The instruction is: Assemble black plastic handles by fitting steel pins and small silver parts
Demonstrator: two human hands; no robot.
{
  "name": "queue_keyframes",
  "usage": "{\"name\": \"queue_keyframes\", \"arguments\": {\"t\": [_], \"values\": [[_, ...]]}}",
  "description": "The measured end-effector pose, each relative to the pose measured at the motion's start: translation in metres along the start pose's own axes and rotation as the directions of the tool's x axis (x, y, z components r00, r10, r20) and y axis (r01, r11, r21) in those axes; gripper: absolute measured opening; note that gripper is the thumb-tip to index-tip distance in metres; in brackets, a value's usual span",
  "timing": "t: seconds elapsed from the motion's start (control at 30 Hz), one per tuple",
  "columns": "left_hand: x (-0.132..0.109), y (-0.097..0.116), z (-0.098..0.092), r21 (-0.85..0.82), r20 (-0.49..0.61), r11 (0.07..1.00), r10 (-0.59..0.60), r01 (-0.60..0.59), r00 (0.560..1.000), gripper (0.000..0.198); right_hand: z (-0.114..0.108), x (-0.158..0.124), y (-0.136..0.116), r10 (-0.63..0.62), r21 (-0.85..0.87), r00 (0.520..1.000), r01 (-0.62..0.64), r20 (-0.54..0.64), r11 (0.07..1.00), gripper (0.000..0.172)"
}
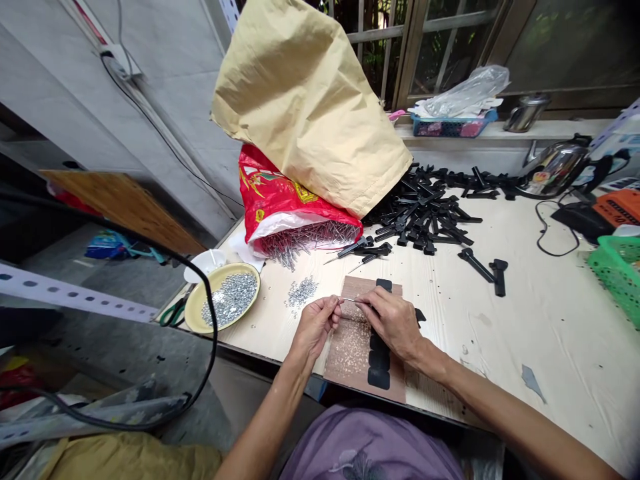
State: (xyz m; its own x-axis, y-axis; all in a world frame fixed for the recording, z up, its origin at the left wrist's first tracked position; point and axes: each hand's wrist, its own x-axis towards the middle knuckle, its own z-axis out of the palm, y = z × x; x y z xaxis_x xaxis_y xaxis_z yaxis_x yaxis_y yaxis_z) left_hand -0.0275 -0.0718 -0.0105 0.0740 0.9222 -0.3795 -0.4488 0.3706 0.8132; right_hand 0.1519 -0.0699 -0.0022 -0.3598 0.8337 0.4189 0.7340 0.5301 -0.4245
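My left hand (317,325) is closed in a pinch at the left end of a thin metal rod (350,300); whether a small piece sits between those fingertips is hidden. The rod runs level into the closed fingers of my right hand (393,320). A black plastic end (420,315) shows beyond the right hand; I cannot tell if it joins the rod. Both hands are above a brown board (345,373) with a worn, speckled surface and a column of black pads (379,360). Left of my hands lies a small heap of tiny metal pieces (301,292).
A yellow bowl (193,310) holds many more metal pieces, beside green-handled scissors (173,312). A red bag (270,187) spills metal nails under a tan sack (310,100). Black plastic parts (425,207) are piled behind. A kettle (555,167) and green basket (615,267) stand right.
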Motion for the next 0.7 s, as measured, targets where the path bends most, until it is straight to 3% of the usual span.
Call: {"name": "queue_keyframes", "arguments": {"t": [0.17, 0.5, 0.7], "values": [[0.0001, -0.0033, 0.0066, -0.034, 0.004, 0.999, 0.025, -0.024, 1.0, 0.03, 0.0028, 0.0003, -0.001, -0.01, -0.017, 1.0, 0.01, -0.006, 1.0, 0.02], [0.001, -0.004, 0.0095, -0.162, 0.036, 0.983, -0.077, 0.082, 0.996, 0.032, 0.0035, -0.0024, -0.0044, -0.005, -0.057, 1.0, 0.004, -0.016, 0.998, 0.019], [0.0006, -0.009, 0.0118, -0.051, -0.003, 0.999, 0.02, -0.02, 1.0, 0.034, 0.0084, -0.0069, -0.0017, 0.02, -0.014, 1.0, -0.02, -0.01, 1.0, 0.02]]}}
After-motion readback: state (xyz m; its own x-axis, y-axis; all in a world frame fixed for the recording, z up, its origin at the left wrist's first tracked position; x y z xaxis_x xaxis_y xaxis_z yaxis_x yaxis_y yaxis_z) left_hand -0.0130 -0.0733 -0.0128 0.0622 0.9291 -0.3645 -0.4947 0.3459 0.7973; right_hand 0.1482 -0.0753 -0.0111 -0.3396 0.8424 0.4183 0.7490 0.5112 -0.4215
